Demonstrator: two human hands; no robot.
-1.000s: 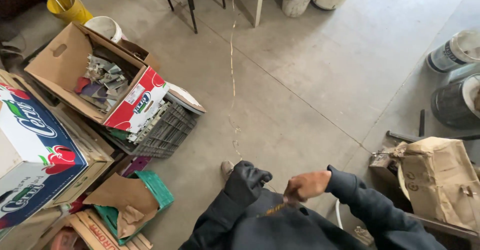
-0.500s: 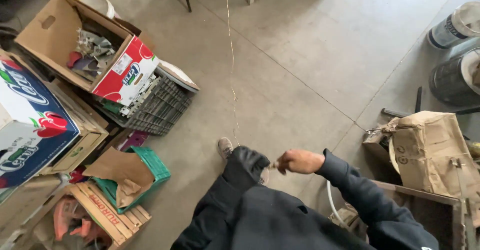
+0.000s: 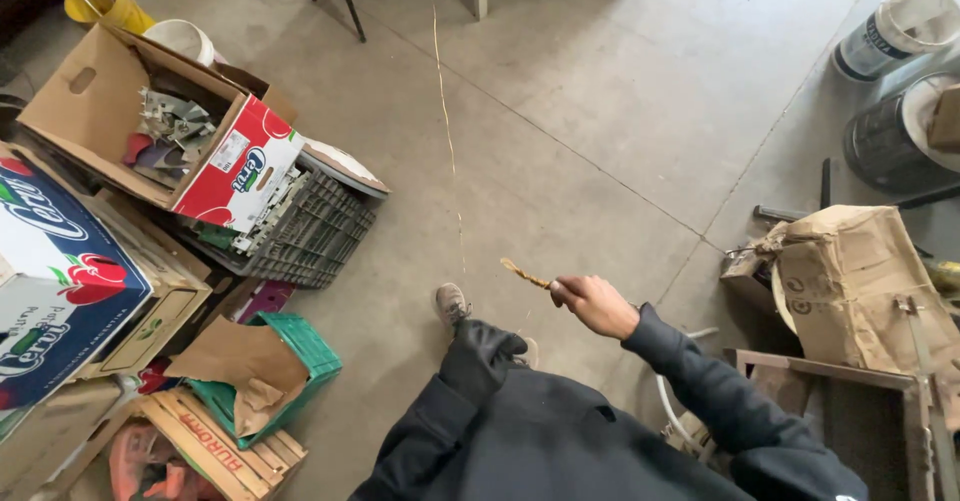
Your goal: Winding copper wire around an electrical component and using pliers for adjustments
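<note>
Your right hand is closed around a twisted cord, its thin strand stretching away ahead, untwisted; your gloved left hand hangs just below, its grip hidden.

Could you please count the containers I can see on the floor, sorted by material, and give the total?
Cardboard boxes: 3: open brown box with a red side, blue printed box, crumpled brown box
Plastic crates: 2: dark grey crate, green crate
Wooden crate: 1
Total: 6
</note>
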